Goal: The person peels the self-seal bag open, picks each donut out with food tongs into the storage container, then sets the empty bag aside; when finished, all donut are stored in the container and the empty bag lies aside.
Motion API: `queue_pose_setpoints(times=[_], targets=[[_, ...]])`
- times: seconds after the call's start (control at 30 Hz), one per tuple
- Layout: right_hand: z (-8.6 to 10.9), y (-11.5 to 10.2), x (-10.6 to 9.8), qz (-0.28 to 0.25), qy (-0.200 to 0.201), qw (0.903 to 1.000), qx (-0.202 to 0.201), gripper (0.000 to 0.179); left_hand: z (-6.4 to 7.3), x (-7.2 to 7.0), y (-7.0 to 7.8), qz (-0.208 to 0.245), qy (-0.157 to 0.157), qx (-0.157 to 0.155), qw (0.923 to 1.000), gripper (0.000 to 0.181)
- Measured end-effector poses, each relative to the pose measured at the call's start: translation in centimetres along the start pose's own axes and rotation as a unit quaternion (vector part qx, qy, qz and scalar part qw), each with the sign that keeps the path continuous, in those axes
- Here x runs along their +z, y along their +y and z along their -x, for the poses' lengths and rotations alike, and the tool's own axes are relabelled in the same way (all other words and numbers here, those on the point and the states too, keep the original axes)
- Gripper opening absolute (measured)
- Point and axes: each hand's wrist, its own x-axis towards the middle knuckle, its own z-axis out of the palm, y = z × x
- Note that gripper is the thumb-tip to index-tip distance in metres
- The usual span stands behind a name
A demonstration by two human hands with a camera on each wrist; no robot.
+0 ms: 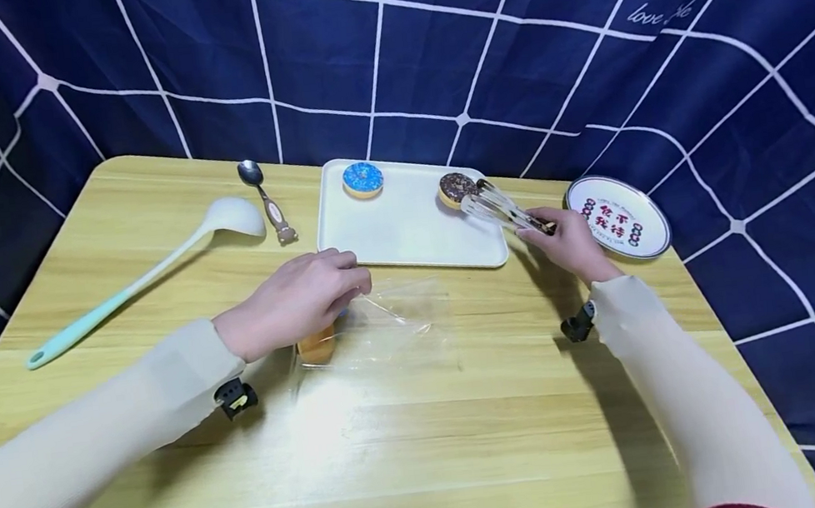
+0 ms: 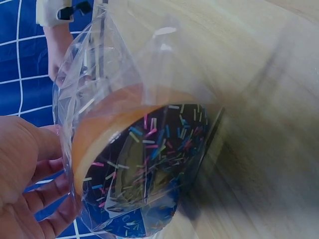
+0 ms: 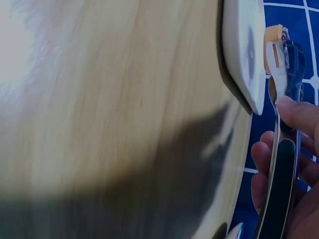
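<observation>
My left hand (image 1: 299,300) pinches the upper edge of a clear plastic bag (image 1: 403,317) standing on the table. Inside the bag, a doughnut with dark icing and coloured sprinkles (image 2: 149,144) shows in the left wrist view, a blue-iced doughnut (image 2: 134,219) below it. My right hand (image 1: 564,240) grips metal tongs (image 1: 504,208) with dark handles. The tong tips close about a small chocolate-iced doughnut (image 1: 457,187) at the right end of a white tray (image 1: 405,233); whether it touches the tray I cannot tell. Another blue-iced doughnut (image 1: 363,179) sits at the tray's back left.
A white ladle with a mint handle (image 1: 87,326) lies at the table's left, beside a small spoon (image 1: 270,207). To the right of my right hand is a white plate with red lettering (image 1: 647,239). Dark blue checked cloth (image 1: 322,37) hangs around the table.
</observation>
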Motion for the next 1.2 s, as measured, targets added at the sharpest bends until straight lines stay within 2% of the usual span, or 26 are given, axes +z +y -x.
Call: queue_pose_setpoints(times=[0.47,0.83,1.0,1.2], targets=[[-2.0,-0.9,0.8,0.018,-0.001,0.9997,0.015,0.041,-0.1,0.2,-0.2,-0.004,0.01,0.012,0.9999,0.012],[-2.5,-1.0,1.5,0.029,-0.009,0.9995,-0.007,0.037,-0.1,0.1,-0.2,-0.003,0.006,0.01,0.9999,0.013],[-2.6,-1.3,1.5,0.037,-0.018,0.9991,0.001,0.04,-0.2,-0.1,-0.3,-0.003,0.002,0.005,1.0,0.014],[-2.6,-1.7,1.1,0.039,-0.04,0.9979,0.032,0.048,0.0,-0.2,-0.4,0.014,-0.003,-0.009,0.9999,0.011]])
